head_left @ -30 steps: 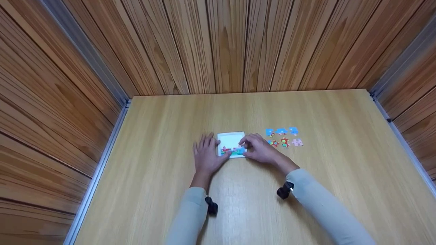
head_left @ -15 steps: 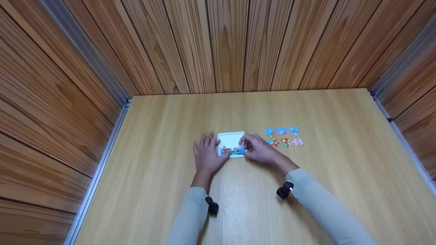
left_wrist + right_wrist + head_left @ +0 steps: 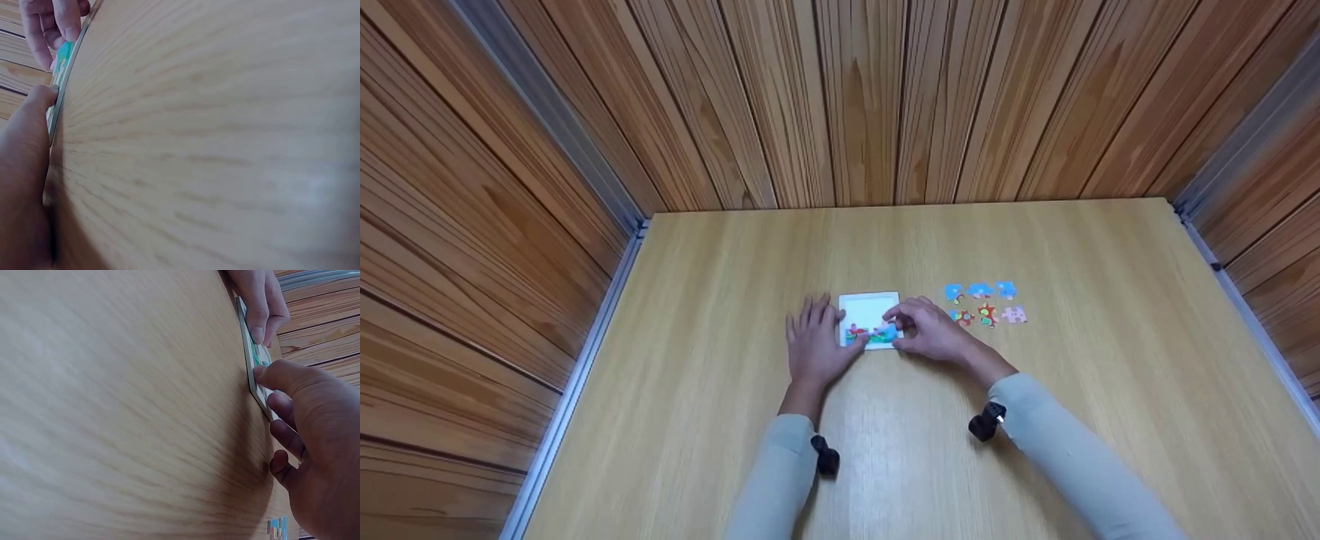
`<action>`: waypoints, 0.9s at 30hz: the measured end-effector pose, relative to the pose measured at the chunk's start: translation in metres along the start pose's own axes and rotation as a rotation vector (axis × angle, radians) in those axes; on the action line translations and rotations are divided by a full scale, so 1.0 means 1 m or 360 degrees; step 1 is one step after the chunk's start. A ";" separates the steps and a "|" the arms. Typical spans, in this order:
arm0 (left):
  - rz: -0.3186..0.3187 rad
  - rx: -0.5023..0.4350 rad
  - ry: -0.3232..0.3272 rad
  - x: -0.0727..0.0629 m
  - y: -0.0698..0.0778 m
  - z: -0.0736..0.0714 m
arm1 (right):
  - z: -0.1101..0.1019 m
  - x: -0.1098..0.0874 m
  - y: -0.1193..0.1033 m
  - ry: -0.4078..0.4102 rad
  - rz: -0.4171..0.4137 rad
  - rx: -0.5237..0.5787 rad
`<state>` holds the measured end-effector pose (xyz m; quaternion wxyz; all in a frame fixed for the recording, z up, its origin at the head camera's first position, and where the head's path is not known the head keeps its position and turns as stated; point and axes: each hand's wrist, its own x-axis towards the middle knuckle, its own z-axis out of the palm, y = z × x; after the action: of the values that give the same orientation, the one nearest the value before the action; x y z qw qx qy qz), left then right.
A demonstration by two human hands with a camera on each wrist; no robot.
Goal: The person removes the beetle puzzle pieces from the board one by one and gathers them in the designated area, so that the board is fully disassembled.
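Note:
A small white puzzle tray [image 3: 868, 300] lies on the table, with a row of colourful puzzle pieces [image 3: 879, 335] along its near side. My left hand [image 3: 817, 341] rests at the tray's left edge, fingers spread and thumb over the near rim. At the right end of that row, my right hand [image 3: 934, 330] holds a blue-green piece between thumb and index finger, inside the tray. The right wrist view shows the thumb [image 3: 275, 374] at the tray's near edge and the other fingers curled beside it. That hand covers part of the tray's right rim.
Right of the tray, several loose puzzle pieces [image 3: 980, 289] lie in two rows, including a pink one [image 3: 1014, 314]. The wooden table [image 3: 720, 315] meets plank walls [image 3: 855, 105] at the back and sides, with metal strips [image 3: 577, 367] along the side edges.
My right thumb and index finger have shifted slightly left over the piece in the tray. The left hand and the loose pieces stay in place.

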<state>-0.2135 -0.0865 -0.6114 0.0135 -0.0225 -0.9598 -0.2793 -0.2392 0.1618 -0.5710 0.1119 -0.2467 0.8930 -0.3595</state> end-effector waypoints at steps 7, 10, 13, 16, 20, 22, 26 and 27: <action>-0.0004 0.0014 0.0009 0.000 -0.001 0.001 | 0.006 0.004 0.009 0.0057 -0.0070 -0.0026; -0.0002 -0.0006 0.0014 0.001 -0.001 0.001 | 0.012 0.009 0.024 0.0096 -0.0172 -0.0025; 0.0003 -0.0025 0.0009 0.001 -0.001 0.000 | 0.012 0.009 0.025 0.0109 -0.0225 -0.0003; 0.0013 -0.0015 0.0004 0.000 -0.001 -0.001 | 0.015 0.012 0.031 0.0136 -0.0251 -0.0021; 0.0029 0.0026 -0.0015 -0.001 0.000 -0.002 | 0.013 0.010 0.024 0.0137 -0.0230 -0.0039; 0.0031 0.0035 -0.0026 -0.001 0.000 -0.003 | 0.008 0.006 0.011 0.0109 -0.0169 -0.0030; 0.0032 0.0034 -0.0048 -0.002 -0.001 -0.002 | 0.005 0.002 0.003 0.0106 -0.0118 -0.0047; 0.0032 0.0032 -0.0049 -0.002 -0.001 -0.002 | 0.005 0.002 0.003 0.0113 -0.0116 -0.0054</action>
<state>-0.2120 -0.0884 -0.6101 0.0016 -0.0362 -0.9624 -0.2692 -0.2398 0.1602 -0.5767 0.0628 -0.2679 0.8928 -0.3566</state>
